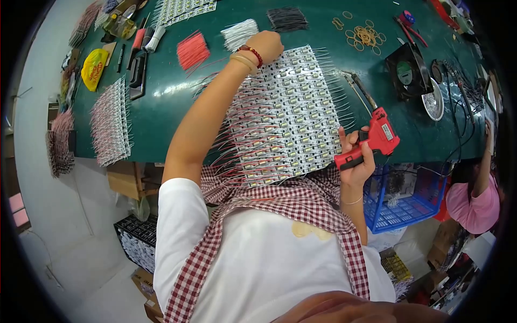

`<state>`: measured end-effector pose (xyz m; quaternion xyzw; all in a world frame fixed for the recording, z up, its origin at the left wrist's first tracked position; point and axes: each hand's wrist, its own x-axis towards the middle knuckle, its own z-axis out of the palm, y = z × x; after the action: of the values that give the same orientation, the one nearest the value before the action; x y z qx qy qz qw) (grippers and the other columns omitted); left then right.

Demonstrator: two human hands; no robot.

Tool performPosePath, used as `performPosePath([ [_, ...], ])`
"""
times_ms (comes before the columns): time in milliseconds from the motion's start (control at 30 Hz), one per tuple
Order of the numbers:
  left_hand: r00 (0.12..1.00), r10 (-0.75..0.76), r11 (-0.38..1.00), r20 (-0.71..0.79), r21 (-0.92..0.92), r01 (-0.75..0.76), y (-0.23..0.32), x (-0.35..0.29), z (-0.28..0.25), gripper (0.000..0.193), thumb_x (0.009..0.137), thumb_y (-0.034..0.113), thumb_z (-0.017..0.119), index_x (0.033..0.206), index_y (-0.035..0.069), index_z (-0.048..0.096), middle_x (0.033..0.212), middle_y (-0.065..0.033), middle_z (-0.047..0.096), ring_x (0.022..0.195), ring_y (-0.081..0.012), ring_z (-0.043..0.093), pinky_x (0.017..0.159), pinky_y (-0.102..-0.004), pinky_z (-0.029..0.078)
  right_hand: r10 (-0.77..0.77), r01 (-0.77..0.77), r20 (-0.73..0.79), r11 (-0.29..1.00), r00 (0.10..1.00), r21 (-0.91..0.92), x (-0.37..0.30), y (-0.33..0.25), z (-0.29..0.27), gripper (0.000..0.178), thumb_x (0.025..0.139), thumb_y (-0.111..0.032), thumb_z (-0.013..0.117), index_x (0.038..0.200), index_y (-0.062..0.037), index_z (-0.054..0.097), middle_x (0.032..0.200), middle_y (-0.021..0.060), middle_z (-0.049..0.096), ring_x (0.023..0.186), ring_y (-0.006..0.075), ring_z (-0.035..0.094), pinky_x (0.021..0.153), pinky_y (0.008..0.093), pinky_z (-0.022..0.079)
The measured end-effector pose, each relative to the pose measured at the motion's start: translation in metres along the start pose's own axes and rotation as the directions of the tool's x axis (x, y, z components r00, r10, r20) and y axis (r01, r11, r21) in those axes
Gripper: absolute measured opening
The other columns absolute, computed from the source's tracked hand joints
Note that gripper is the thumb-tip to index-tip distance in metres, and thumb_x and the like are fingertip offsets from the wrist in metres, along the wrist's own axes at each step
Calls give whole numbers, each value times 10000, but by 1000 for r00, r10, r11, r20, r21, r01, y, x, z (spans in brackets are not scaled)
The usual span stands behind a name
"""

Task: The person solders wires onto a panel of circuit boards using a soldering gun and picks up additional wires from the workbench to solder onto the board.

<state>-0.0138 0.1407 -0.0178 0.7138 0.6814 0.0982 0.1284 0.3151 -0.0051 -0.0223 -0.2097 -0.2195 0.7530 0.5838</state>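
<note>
My right hand [356, 157] is wrapped round the grip of a red soldering gun [383, 133], its metal tip angled up and away over the bench. A large panel of white LED circuit boards [285, 118] lies before me, with red and white wires fanning out from its left side and short wires along its right. My left hand [266, 47] rests at the panel's far edge, curled with its back to me; its fingertips are hidden. Close beside it lie a bundle of white wires [239, 33], a bundle of red wires [193, 50] and a bundle of black wires [287, 19].
Rubber bands [365, 36] lie at the far right, near a black fan [407, 71] and a silvery dish [433, 100]. More wired boards [110, 123] lie at left. A blue crate [401, 207] stands below the bench. Another person in a pink sleeve [474, 204] is at far right.
</note>
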Motion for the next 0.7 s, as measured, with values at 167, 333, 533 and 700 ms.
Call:
performPosePath([
  [167,995,-97,994,-35,-56,95,5,-14,-10,213,814,179,566,736,-15,606,700,-192,627,687,-348,621,653,-416,494,6,-6,-12,1000,1000,-10,0,-1,1,319,900,-124,512,1199,-33,450,846,91,524,733,163,528,1106,481,276],
  [333,933,-34,966,-357,-251,-61,-2,-36,-5,117,826,66,561,923,2,569,747,-184,630,714,-368,616,651,-411,478,4,-4,-6,1000,1000,-7,0,-1,0,320,900,-124,510,1200,-32,450,849,92,524,729,163,526,1108,481,275],
  [533,950,-33,989,-311,-146,-13,-6,-66,-6,149,813,42,554,959,11,560,891,-189,633,857,-362,602,747,-422,478,11,-11,-11,1000,1000,1,0,-2,1,321,897,-125,519,1197,-30,450,847,93,520,728,163,526,1112,484,270],
  [700,921,-70,992,-383,73,106,-8,-80,-8,101,780,40,561,880,33,574,873,-152,605,879,-334,582,755,-408,482,-3,3,-17,1000,1000,-11,-1,-3,3,319,898,-125,519,1195,-29,450,845,96,520,730,164,526,1115,485,268],
])
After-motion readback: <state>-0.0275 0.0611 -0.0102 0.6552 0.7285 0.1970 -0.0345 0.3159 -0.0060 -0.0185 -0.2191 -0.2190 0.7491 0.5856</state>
